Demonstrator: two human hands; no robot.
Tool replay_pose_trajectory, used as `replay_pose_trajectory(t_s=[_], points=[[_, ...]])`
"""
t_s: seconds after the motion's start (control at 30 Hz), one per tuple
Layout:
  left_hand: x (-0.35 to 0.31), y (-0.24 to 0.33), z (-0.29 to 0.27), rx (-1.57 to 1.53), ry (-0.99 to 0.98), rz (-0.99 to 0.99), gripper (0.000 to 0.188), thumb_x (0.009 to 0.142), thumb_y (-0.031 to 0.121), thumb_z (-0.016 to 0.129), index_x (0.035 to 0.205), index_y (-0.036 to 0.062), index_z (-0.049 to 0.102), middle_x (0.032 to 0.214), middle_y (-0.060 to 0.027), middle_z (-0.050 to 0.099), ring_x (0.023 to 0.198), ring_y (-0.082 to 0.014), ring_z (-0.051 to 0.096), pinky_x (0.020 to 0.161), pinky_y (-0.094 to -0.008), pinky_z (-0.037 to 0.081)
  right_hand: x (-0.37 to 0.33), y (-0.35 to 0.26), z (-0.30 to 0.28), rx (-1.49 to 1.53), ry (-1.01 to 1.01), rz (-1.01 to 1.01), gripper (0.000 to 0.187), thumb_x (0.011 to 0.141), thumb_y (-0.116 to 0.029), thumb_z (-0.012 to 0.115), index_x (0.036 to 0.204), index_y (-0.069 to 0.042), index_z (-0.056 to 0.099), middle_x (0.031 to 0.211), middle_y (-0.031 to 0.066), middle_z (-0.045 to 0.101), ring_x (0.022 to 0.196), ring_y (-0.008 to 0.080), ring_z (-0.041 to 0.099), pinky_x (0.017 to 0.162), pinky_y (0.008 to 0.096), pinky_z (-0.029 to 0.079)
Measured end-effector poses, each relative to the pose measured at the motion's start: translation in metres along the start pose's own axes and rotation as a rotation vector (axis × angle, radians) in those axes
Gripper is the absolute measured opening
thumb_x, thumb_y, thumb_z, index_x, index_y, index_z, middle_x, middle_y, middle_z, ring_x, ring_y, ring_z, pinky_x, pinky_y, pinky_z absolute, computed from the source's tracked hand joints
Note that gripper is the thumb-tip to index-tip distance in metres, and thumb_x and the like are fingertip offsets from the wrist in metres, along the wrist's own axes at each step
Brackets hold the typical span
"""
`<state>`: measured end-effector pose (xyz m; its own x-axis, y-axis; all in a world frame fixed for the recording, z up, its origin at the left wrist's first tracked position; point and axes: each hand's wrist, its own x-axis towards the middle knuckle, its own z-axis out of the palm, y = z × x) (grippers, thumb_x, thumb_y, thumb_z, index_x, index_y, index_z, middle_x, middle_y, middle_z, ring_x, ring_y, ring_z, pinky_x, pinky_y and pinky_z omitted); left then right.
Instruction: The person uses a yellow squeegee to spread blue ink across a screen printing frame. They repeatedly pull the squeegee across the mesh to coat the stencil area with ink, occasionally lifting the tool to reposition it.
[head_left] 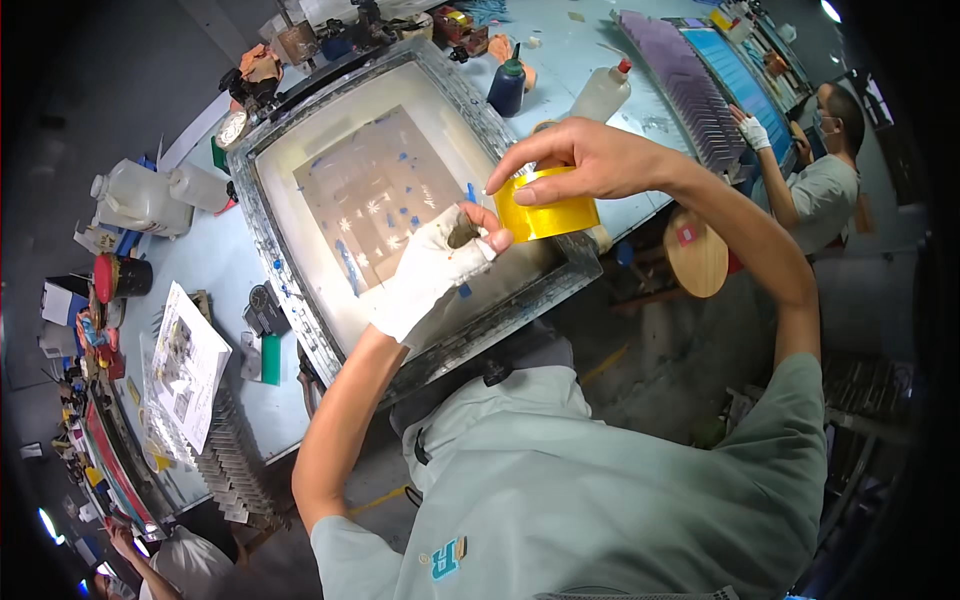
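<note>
My right hand, bare, is wrapped over a wide roll of yellow tape, its thumb along the near side. Against the roll's left edge, my left hand is pinched with its bare fingertips at the tape. It wears a white glove with a dark stain. Whether a tape end is lifted there is hard to see. Both hands are above the right part of a screen-printing frame. The frame's mesh shows pale snowflake-like shapes and blue patches.
A dark bottle and a clear squeeze bottle stand beyond the frame. White jugs, a printed sheet and a dark rack are on the left. A wooden round stool stands right; a co-worker works beyond it.
</note>
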<state>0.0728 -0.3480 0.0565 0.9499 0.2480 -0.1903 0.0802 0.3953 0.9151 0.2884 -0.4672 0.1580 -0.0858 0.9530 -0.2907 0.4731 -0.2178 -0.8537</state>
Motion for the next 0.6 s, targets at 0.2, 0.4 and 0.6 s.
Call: replay_pose_trajectory(t_s=[0.2, 0.4, 0.6], points=[[-0.003, 0.0, -0.002, 0.003, 0.125, -0.024, 0.018, 0.097, 0.02, 0.073, 0.094, 0.0058, 0.063, 0.082, -0.0009, 0.06, 0.076, -0.0112, 0.057, 0.07, -0.0281, 0.046, 0.004, 0.013, -0.001, 0.008, 0.042, -0.087, 0.031, 0.096, -0.027, 0.072, 0.124, -0.013, 0.073, 0.101, 0.006, 0.067, 0.094, 0.0133, 0.063, 0.085, 0.0318, 0.049], [-0.031, 0.024, -0.017, -0.117, 0.211, -0.024, 0.017, 0.089, 0.014, 0.08, 0.085, 0.0047, 0.066, 0.078, 0.0008, 0.062, 0.068, -0.0065, 0.05, 0.063, -0.0234, 0.037, 0.005, 0.028, -0.003, -0.109, 0.196, -0.117, 0.028, 0.088, -0.028, 0.078, 0.111, -0.012, 0.076, 0.071, 0.0007, 0.054, 0.058, 0.0061, 0.048, 0.055, 0.0261, 0.036], [-0.135, 0.038, -0.192, -0.102, 0.388, 0.002, 0.023, 0.09, 0.019, 0.075, 0.082, 0.0132, 0.054, 0.071, 0.0049, 0.048, 0.062, -0.0079, 0.042, 0.058, -0.0242, 0.035, 0.001, 0.095, -0.064, -0.628, 0.4, -0.212, 0.023, 0.094, -0.031, 0.068, 0.1, -0.01, 0.075, 0.06, 0.0058, 0.058, 0.052, 0.0149, 0.05, 0.053, 0.0305, 0.036]])
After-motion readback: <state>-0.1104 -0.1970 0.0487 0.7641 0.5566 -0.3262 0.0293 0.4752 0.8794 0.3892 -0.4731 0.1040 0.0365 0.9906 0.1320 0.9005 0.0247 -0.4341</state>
